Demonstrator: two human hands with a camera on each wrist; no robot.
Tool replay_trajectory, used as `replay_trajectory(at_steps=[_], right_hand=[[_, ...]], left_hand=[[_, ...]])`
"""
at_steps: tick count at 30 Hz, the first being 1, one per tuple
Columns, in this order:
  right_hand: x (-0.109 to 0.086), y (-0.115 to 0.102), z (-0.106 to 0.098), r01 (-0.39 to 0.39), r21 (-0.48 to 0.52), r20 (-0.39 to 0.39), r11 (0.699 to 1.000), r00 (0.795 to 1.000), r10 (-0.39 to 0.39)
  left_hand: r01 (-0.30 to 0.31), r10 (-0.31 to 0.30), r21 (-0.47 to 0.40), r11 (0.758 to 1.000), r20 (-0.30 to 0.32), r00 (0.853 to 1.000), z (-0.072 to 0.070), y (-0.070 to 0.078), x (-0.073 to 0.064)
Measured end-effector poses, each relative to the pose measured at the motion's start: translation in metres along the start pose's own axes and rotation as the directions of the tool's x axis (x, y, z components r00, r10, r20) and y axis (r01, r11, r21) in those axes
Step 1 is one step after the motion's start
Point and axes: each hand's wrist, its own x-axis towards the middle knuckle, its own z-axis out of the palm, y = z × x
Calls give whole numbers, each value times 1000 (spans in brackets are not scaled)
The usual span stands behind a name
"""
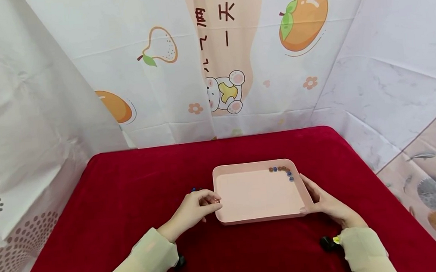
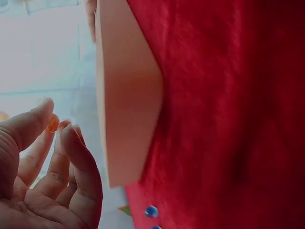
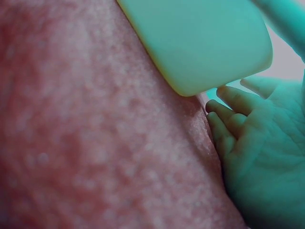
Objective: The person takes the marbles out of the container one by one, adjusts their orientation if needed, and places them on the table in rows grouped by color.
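Note:
A shallow pale pink tray (image 1: 260, 195) lies on the red cloth. In its far right corner sit several small blue and brown beads (image 1: 279, 169), set in a bent line along the walls. My left hand (image 1: 193, 205) is at the tray's left rim. Between its thumb and fingers it pinches a small clear orange bead (image 2: 53, 123), seen best in the left wrist view. My right hand (image 1: 329, 206) holds the tray's near right corner, thumb at the rim and fingers along the outer right wall. The right wrist view has a strong green tint.
Blue beads (image 2: 151, 211) lie on the cloth left of the tray, partly hidden by my left hand in the head view. The red cloth (image 1: 147, 172) covers the table. Printed white curtains (image 1: 167, 93) hang behind it and at both sides.

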Motion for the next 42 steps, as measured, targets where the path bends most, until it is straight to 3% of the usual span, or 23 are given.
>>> replay_trajectory(at_steps=[11,28,36,42], right_hand=[[0,2,0,-7,17,5,1000,1000,7],[-2,1,0,-3,6,3,1000,1000,3],[0,1,-1,1,7,9,1000,1000,-1],[1,1,-2,-10,1,7,1000,1000,10]], left_hand=[[105,-104,9,994,-46,994,-9,-23,2],[194,-186,163,967,-65,980,-8,-41,9],[233,-231,97,968,-36,972,-13,-47,15],[224,-222,70,972,-29,975,-15,-51,16]])
